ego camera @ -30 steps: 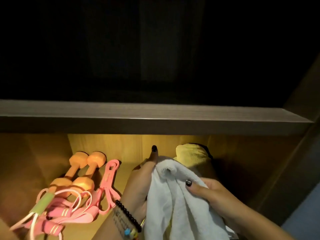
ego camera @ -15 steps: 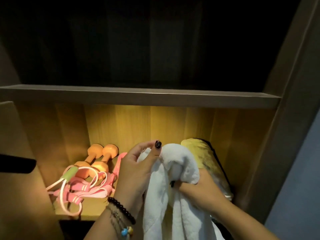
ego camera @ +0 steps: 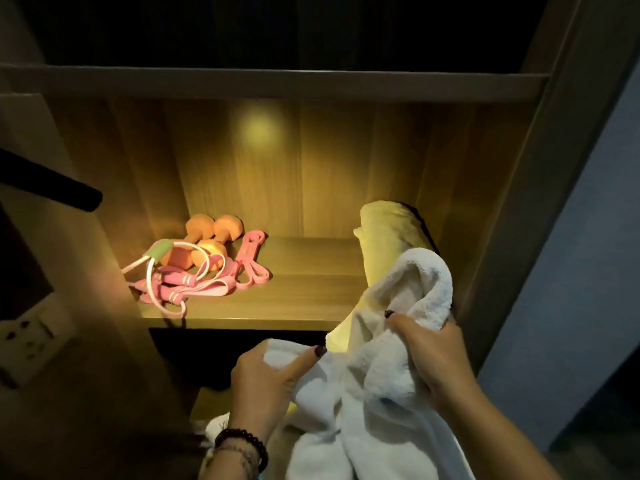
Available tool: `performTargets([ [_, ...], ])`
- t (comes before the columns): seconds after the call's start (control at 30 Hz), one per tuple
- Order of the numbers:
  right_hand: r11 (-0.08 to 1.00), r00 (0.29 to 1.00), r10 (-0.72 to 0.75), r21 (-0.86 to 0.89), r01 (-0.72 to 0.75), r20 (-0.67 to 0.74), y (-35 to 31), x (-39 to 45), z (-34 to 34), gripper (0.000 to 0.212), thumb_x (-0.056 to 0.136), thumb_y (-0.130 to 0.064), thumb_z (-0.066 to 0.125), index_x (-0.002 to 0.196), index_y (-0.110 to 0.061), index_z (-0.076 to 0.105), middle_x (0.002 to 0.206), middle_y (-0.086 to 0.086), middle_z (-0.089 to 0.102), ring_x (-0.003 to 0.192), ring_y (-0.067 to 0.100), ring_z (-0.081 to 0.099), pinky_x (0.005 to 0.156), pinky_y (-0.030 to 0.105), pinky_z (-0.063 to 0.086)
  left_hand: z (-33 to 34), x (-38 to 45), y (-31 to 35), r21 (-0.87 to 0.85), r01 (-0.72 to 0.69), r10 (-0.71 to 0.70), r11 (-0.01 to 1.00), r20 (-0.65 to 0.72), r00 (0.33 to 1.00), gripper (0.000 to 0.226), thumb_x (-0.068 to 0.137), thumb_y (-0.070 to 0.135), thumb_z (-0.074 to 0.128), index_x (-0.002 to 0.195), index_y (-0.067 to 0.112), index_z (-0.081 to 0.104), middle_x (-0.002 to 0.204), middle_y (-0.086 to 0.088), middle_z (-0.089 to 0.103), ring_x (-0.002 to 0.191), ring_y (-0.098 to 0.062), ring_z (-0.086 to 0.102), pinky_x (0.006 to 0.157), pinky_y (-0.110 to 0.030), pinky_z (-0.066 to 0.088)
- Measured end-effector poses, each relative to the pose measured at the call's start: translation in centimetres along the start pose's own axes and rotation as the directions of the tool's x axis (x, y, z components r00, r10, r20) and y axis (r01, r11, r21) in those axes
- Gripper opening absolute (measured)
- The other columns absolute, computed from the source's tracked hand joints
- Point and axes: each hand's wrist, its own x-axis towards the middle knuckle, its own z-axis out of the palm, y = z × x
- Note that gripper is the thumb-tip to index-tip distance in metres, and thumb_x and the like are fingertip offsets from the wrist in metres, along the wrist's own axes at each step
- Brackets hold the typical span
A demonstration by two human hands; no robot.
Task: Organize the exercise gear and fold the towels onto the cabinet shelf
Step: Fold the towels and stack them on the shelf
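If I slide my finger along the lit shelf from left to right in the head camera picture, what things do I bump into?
Green-handled jump rope → orange dumbbells → pink resistance band → bare shelf → rolled yellow towel → white towel, which the right hand grips.

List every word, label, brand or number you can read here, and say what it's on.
None can be read.
The orange dumbbells, pink resistance bands, white towel and yellow towel show no print.
The wall socket at the left bears only plug holes; any marking is too dim to tell.
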Motion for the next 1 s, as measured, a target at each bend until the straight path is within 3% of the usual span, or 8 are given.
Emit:
performTargets([
  [0.1,0.993,1.0,0.002,-0.119,-0.004,-0.015,2.8,-1.4,0.4,0.013,0.076,-0.025,0.073,0.084,-0.024,0.062,0.081,0.001,0.069,0.079,0.019,0.066,0.063,0.033,0.052,-0.8,-0.9,-1.5,-0.104,0.004,-0.018,0.995,-0.141,0.99,0.039,0.066,0.05,0.075,0.071,0.012,0.069,0.064,0.008,0.069,0.061,0.004,0.063,0.047,-0.007,0.04],
  [0.27,0.852,0.966,-0.164,-0.464,0.242,0.201,4.2,-3.1,2.6,0.008,0.078,-0.025,0.067,0.076,-0.026,0.059,0.071,-0.008,0.063,0.07,0.011,0.061,0.062,0.027,0.048,-2.3,-2.0,-1.4,-0.406,0.01,-0.095,0.914,-0.19,0.977,0.019,0.078,0.028,0.077,0.07,0.022,0.061,0.061,0.008,0.065,0.055,-0.005,0.062,0.045,-0.017,0.045],
  [0.37,0.726,0.885,-0.227,-0.535,0.432,0.406,3.4,-4.3,3.4,0.019,0.078,-0.028,0.066,0.076,-0.039,0.052,0.074,-0.015,0.06,0.074,0.003,0.058,0.063,0.019,0.046,-3.5,-2.5,0.0,-0.265,-0.17,0.134,0.949,-0.148,0.98,0.027,0.068,0.026,0.084,0.077,0.035,0.06,0.068,0.012,0.059,0.062,-0.003,0.056,0.054,-0.017,0.045],
  [0.43,0.625,0.823,-0.243,-0.566,0.538,0.514,2.8,-4.9,3.5,0.013,0.077,-0.033,0.062,0.083,-0.039,0.051,0.08,-0.014,0.061,0.082,0.009,0.059,0.073,0.029,0.05,-4.0,-3.0,1.2,-0.175,-0.317,0.297,0.932,-0.131,0.946,0.038,0.069,0.024,0.085,0.096,0.04,0.063,0.072,0.01,0.06,0.063,-0.001,0.056,0.057,-0.014,0.047],
  [0.57,0.455,0.748,-0.221,-0.612,0.646,0.626,1.9,-5.7,3.3,0.029,0.079,-0.035,0.06,0.107,-0.032,0.054,0.098,-0.007,0.066,0.093,0.019,0.06,0.077,0.039,0.05,-5.6,-3.3,3.3,-0.299,-0.459,0.402,0.837,-0.234,0.885,0.043,0.063,0.034,0.075,0.105,0.035,0.063,0.082,0.015,0.065,0.066,0.0,0.058,0.056,-0.016,0.051],
  [0.7,0.338,0.709,-0.234,-0.628,0.701,0.666,1.3,-5.8,3.5,0.031,0.082,-0.038,0.062,0.111,-0.034,0.051,0.106,-0.007,0.063,0.1,0.019,0.058,0.08,0.037,0.049,-5.3,-2.7,4.5,-0.228,-0.474,0.493,0.85,0.03,0.87,0.041,0.067,0.036,0.073,0.106,0.025,0.065,0.108,0.02,0.068,0.102,0.005,0.062,0.082,-0.011,0.05],
  [0.83,0.35,0.698,-0.316,-0.605,0.715,0.642,1.0,-5.3,2.7,0.036,0.079,-0.029,0.063,0.113,-0.037,0.055,0.103,-0.016,0.061,0.098,0.012,0.057,0.079,0.036,0.049,-4.0,-2.3,2.6,0.036,-0.398,0.358,0.917,0.37,0.857,0.027,0.07,0.039,0.081,0.095,0.038,0.072,0.108,0.026,0.067,0.106,0.006,0.059,0.088,-0.013,0.046],
  [1.0,0.423,0.696,-0.413,-0.553,0.718,0.587,1.9,-4.6,0.9,0.024,0.075,-0.024,0.073,0.099,-0.028,0.069,0.074,-0.018,0.054,0.07,0.003,0.048,0.061,0.025,0.039,-3.1,-2.3,0.5,0.182,-0.467,0.433,0.865,0.199,0.879,0.018,0.073,0.019,0.079,0.075,0.032,0.068,0.084,0.021,0.067,0.085,0.003,0.062,0.072,-0.005,0.042],
])
